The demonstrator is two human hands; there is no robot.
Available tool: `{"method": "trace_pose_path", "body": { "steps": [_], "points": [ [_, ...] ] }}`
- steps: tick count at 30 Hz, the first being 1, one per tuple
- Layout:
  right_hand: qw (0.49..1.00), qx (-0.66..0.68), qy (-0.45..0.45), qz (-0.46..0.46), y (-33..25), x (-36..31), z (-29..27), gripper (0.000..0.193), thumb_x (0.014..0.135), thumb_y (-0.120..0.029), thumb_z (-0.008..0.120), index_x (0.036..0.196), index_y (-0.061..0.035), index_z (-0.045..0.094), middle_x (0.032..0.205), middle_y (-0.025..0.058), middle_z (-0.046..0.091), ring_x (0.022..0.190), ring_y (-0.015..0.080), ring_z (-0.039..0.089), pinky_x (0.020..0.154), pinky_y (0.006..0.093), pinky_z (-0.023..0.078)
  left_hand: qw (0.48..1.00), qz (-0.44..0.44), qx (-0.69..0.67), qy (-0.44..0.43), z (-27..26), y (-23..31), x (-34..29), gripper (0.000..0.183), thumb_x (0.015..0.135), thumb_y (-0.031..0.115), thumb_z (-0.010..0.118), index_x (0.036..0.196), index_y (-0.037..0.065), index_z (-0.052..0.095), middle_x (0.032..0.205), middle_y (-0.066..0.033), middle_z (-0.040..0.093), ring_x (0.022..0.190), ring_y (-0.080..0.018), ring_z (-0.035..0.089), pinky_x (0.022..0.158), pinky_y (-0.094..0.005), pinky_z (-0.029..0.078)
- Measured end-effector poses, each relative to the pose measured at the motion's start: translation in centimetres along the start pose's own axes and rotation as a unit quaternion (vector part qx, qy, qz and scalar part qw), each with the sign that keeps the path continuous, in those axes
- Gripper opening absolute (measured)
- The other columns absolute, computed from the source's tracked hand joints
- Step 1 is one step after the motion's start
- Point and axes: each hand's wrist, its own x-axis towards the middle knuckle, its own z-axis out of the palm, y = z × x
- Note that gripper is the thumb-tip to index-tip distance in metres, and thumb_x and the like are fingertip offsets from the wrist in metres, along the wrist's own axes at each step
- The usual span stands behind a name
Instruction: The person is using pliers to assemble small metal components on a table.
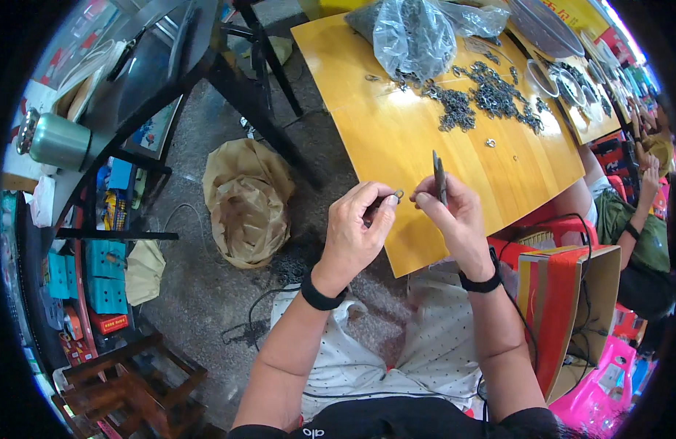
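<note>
My left hand (pixel 357 233) is closed, its thumb and forefinger pinching a small dark metal ring (pixel 399 194) by the table's near left edge. Across a small gap, my right hand (pixel 455 216) grips a slim, dark, pointed metal tool (pixel 439 179) that stands upright out of the fist. I cannot make out the tool's exact kind, since the palm covers its lower part. Beyond both hands, a heap of small dark metal clasps (pixel 499 91) is spread over the wooden table (pixel 396 154). One loose shiny metal piece (pixel 490 143) sits nearer to me.
A clear plastic bag (pixel 414 40) stands at the table's far side. On the floor to the left is an open brown paper bag (pixel 246 212). A cardboard box (pixel 564 314) is by my right arm. Another person (pixel 627 227) sits at the right, near clear bowls (pixel 542 79).
</note>
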Motion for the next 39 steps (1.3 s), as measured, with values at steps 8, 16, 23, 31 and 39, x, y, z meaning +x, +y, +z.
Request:
{"method": "trace_pose_path", "body": {
  "steps": [8, 16, 23, 31, 39],
  "points": [
    [0.989, -0.114, -0.079, -0.049, -0.8, 0.5, -1.2, 0.007, 0.086, -0.002, 0.067, 0.091, -0.0007, 0.062, 0.078, -0.0003, 0.060, 0.078, 0.0068, 0.055, 0.074, 0.0250, 0.046, 0.997, 0.020, 0.013, -0.067, 0.5, 0.1, -0.1, 0.008, 0.090, 0.007, 0.063, 0.091, -0.001, 0.063, 0.079, -0.0147, 0.064, 0.061, -0.0242, 0.061, 0.055, -0.0326, 0.047],
    [0.999, 0.009, -0.037, 0.024, -1.1, 0.0, -1.1, 0.009, 0.084, -0.002, 0.070, 0.087, -0.0047, 0.062, 0.080, -0.0009, 0.062, 0.077, 0.0079, 0.057, 0.072, 0.0243, 0.045, 0.979, -0.090, -0.178, -0.036, 1.6, -0.4, -0.5, 0.009, 0.096, 0.006, 0.059, 0.095, -0.001, 0.064, 0.083, -0.0094, 0.068, 0.074, -0.0140, 0.067, 0.065, -0.0275, 0.051],
    [0.971, 0.220, -0.003, 0.091, 0.4, -0.4, 0.3, 0.013, 0.084, -0.004, 0.073, 0.091, -0.0069, 0.062, 0.082, 0.0007, 0.065, 0.075, 0.0096, 0.060, 0.068, 0.0255, 0.046, 0.987, -0.072, -0.141, -0.031, 0.9, -0.8, -0.4, 0.009, 0.094, 0.007, 0.063, 0.094, -0.001, 0.065, 0.080, -0.0060, 0.067, 0.071, -0.0084, 0.063, 0.063, -0.0252, 0.050],
    [0.995, 0.081, -0.010, 0.054, -0.1, -0.2, 0.8, 0.016, 0.084, -0.004, 0.073, 0.096, -0.0040, 0.063, 0.085, -0.0005, 0.064, 0.080, 0.0083, 0.059, 0.074, 0.0249, 0.047, 0.998, -0.054, -0.027, -0.017, 0.2, -0.2, -0.2, 0.008, 0.088, 0.007, 0.067, 0.088, -0.001, 0.065, 0.071, -0.0074, 0.064, 0.061, -0.0109, 0.059, 0.058, -0.0257, 0.047],
    [0.998, 0.055, 0.005, 0.018, 0.2, -0.2, 0.7, 0.015, 0.084, -0.002, 0.073, 0.092, -0.0054, 0.061, 0.084, -0.0014, 0.062, 0.082, 0.0077, 0.058, 0.076, 0.0245, 0.046, 0.996, -0.058, -0.062, -0.002, 0.7, -0.5, -0.3, 0.010, 0.089, 0.008, 0.067, 0.092, -0.001, 0.068, 0.076, -0.0097, 0.069, 0.062, -0.0121, 0.062, 0.058, -0.0270, 0.048]
  ]
}}
